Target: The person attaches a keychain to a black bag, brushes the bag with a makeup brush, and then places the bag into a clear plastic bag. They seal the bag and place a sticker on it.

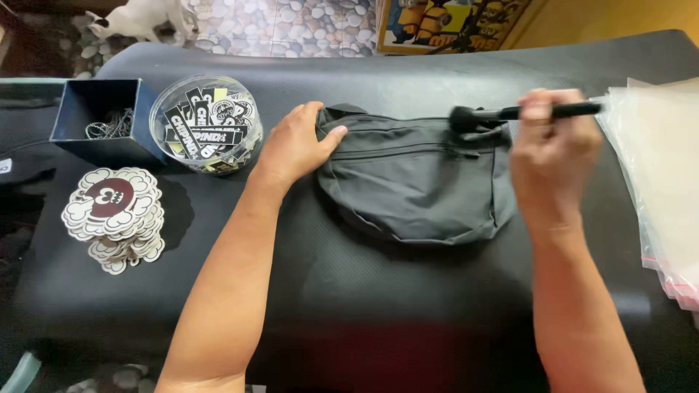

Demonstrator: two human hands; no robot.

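A black textured table [408, 306] fills most of the frame, its far edge curving along the top before a pebble-patterned floor [291, 25]. At centre lies a dark grey pouch bag [415, 182]. The left hand [295, 145] rests flat on the pouch's left end, fingers together. The right hand [550, 156] is closed around a black brush [510, 113] whose head touches the pouch's top edge. Upper left stand a blue box [102, 120] and a clear sticker tub [204, 124]; a stack of cloud-shaped stickers [116, 215] lies below them. Clear plastic bags [655, 167] overlap the right edge. The table's lower middle lies bare.
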